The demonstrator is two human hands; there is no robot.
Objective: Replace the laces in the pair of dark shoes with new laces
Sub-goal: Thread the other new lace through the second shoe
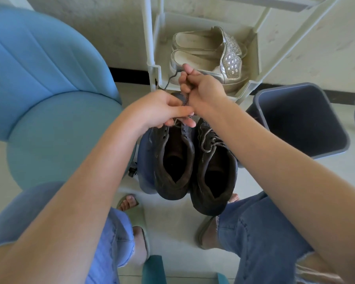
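Note:
Two dark shoes stand side by side on a low stool between my knees. The left shoe (173, 160) has most eyelets bare; the right shoe (213, 173) is still laced with a grey speckled lace (208, 140). My left hand (162, 108) pinches the top of the left shoe near the front eyelets. My right hand (199, 85) grips a thin dark lace (170, 78) and holds it up above the shoe's toe, its loose end curving to the left.
A white shoe rack (152, 64) ahead holds a pair of pale slip-on shoes (205, 54). A grey bin (299, 119) stands at the right, a blue chair (49, 89) at the left. My feet in sandals rest on the pale floor below.

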